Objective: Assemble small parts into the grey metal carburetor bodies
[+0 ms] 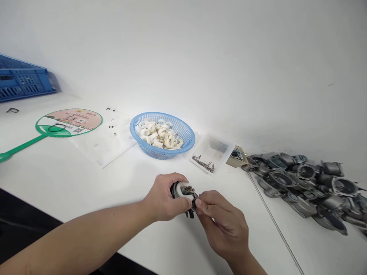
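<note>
My left hand (164,196) is wrapped around a small dark metal part (183,193) with a white curved piece seated on top, held just above the white table (86,179). My right hand (222,223) pinches at the right side of the same part with thumb and forefinger; what sits between those fingertips is too small to make out. Both hands meet near the table's front edge, in front of the blue basket (162,149) of white curved pieces (159,135).
A clear bag of small dark pins (205,163) lies right of the basket. A heap of grey metal housings (309,183) fills the right side. At the left lie a green-handled round fan (67,122), a clear plastic sheet (106,141) and a blue crate (21,78).
</note>
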Motion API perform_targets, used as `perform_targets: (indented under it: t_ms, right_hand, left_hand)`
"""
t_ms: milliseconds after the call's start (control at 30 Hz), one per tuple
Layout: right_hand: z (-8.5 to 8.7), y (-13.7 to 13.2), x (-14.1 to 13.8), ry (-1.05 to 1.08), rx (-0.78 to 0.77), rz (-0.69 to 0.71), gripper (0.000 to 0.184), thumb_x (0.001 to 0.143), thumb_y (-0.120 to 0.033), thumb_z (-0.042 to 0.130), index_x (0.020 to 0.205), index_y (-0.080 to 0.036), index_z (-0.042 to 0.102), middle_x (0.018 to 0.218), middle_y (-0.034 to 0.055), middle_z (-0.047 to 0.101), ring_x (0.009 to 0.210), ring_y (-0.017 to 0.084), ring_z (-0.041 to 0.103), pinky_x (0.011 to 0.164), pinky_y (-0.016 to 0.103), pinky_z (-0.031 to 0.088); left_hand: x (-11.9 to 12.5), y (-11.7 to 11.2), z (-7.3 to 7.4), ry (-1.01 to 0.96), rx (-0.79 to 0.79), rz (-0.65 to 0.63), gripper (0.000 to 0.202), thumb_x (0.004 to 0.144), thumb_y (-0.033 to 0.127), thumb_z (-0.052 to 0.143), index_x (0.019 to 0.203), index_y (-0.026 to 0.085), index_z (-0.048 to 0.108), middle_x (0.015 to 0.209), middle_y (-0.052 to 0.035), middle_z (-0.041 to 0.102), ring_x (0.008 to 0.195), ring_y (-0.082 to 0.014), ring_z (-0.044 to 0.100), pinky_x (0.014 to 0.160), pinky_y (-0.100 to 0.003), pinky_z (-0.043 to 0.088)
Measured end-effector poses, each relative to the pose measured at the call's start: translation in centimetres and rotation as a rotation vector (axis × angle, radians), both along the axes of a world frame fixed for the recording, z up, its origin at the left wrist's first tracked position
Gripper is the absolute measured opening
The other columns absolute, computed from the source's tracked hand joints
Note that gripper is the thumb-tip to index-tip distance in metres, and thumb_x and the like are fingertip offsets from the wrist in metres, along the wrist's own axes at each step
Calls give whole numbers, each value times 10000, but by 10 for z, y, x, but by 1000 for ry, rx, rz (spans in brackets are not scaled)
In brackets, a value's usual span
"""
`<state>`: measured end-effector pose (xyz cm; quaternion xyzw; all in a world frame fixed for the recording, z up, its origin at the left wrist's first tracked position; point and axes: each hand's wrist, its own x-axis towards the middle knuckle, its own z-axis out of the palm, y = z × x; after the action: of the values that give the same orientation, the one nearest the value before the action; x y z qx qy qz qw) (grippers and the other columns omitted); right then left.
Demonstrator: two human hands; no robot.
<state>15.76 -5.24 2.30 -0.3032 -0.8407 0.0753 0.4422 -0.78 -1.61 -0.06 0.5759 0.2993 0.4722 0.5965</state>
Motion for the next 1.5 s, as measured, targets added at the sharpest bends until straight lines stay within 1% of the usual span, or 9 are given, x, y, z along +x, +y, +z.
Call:
perform_targets:
  t_ms: [133, 500, 567, 700, 800, 967, 1133, 1267, 1500]
  right_hand:
    - [1, -1, -1, 39, -53, 11, 348, 774, 42, 503, 947, -240, 611, 756, 34, 566, 664, 142, 527, 512, 275, 453]
    - [-3, -8, -5, 199, -144, 3, 415, 763, 48, 508, 969, -283, 651, 786, 17, 557, 624, 121, 553, 484, 253, 459]
    - [-9, -8, -5, 263, -172, 0, 420, 758, 41, 522, 979, -291, 652, 862, 29, 569, 710, 135, 579, 526, 257, 495]
    - [-23, -9, -2, 414, -260, -22, 344, 764, -42, 586, 1009, -275, 652, 1057, 75, 564, 995, 208, 574, 736, 343, 556]
    - [-30, -10, -2, 516, -418, -32, 298, 783, -125, 611, 1045, -264, 638, 1165, 98, 536, 1036, 233, 575, 765, 371, 560]
    - [-29, -11, -6, 646, -608, -47, 292, 757, -200, 662, 1044, -254, 644, 1178, 108, 571, 1068, 266, 567, 758, 384, 561]
    - [-31, -12, -6, 681, -638, -69, 294, 744, -175, 656, 1027, -257, 668, 1179, 99, 576, 1056, 264, 571, 734, 373, 565]
    - [-32, -12, -4, 667, -620, -72, 316, 744, -150, 635, 1039, -259, 666, 1162, 94, 584, 1054, 261, 571, 767, 397, 557]
    - [-33, -12, -2, 693, -656, -74, 332, 730, -150, 639, 1040, -265, 671, 1177, 89, 569, 1040, 251, 567, 705, 344, 558]
  left_hand:
    - [-1, -1, 1, 46, 155, 19, 211, 578, 194, 611, 779, 138, 581, 601, 14, 510, 509, -96, 421, 469, -225, 367]
    - [-3, -3, 4, 65, 302, 59, 184, 581, 194, 621, 757, 146, 593, 639, -8, 554, 535, -111, 451, 515, -240, 391]
    - [-3, -3, 5, 67, 325, 68, 183, 582, 194, 620, 757, 144, 598, 639, -12, 559, 541, -115, 455, 520, -243, 389]
    - [-4, -3, 7, 63, 356, 64, 177, 577, 192, 624, 745, 141, 603, 643, -13, 558, 538, -110, 446, 516, -241, 378]
    - [-3, -3, 6, 46, 307, 29, 184, 575, 185, 626, 753, 139, 608, 665, -17, 566, 551, -113, 461, 519, -238, 383]
    - [-1, -2, 1, 12, 169, -40, 216, 588, 186, 637, 798, 137, 620, 704, -20, 572, 589, -120, 481, 538, -233, 401]
    - [1, -3, 0, 19, 38, -82, 262, 614, 180, 644, 871, 134, 629, 718, -16, 569, 599, -115, 488, 546, -227, 415]
    - [1, -3, 0, 0, -13, -113, 279, 611, 169, 658, 887, 132, 634, 746, -20, 578, 628, -121, 510, 563, -228, 433]
    - [3, -3, -2, -27, -72, -172, 290, 649, 186, 669, 932, 140, 627, 765, -26, 588, 665, -139, 553, 589, -244, 452]
